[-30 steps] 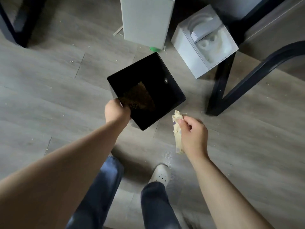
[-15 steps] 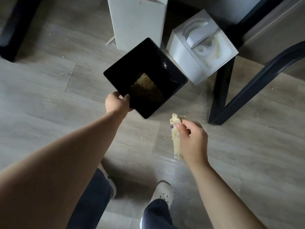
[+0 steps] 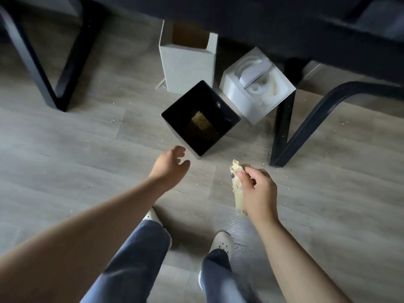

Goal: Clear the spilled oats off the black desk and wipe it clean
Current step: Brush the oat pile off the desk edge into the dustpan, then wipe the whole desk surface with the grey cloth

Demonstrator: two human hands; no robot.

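A square black bin [image 3: 227, 119] stands on the wood floor, with a patch of oats [image 3: 202, 125] lying at its bottom. My left hand [image 3: 171, 164] hovers just short of the bin's near corner, fingers loose and holding nothing. My right hand [image 3: 256, 189] grips a crumpled yellow cloth [image 3: 237, 189] that hangs down over the floor to the right of the bin. The black desk [image 3: 284, 25] shows only as a dark edge across the top of the view.
An open white carton [image 3: 188, 64] and a white box with foam packing [image 3: 258, 90] stand behind the bin. Black desk legs [image 3: 306, 125] rise at right and at left [image 3: 54, 68]. Stray oat flakes dot the floor. My feet are below.
My left hand has set the bin down on the floor and let go of its rim. The view has pulled back and up. The right hand still holds the cloth.
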